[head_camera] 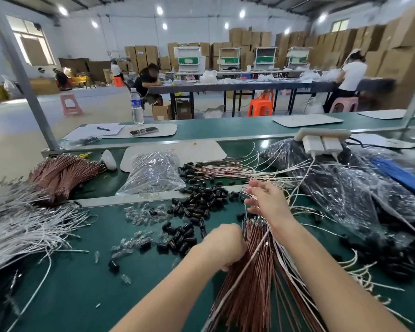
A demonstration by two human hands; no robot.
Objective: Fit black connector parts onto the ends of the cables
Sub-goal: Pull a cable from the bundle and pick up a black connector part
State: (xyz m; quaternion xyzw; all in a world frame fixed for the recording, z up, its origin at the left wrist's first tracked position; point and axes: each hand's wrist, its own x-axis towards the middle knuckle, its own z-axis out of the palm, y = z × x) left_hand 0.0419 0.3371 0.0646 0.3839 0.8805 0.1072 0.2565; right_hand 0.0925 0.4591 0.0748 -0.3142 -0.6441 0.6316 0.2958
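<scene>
Now we grip the copper-brown cable bundle (247, 291) in our curled left hand (222, 245), our right hand (266, 200) at one o'clock with fingers (255, 185) loosely spread over the cable tips, black connector parts (201, 202) heaped on the worktop (82, 295) at eleven o'clock

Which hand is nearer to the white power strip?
The right hand. It is in front of the power strip and somewhat to its left. The left hand is farther away, closer to the person, gripping the brown cables.
</scene>
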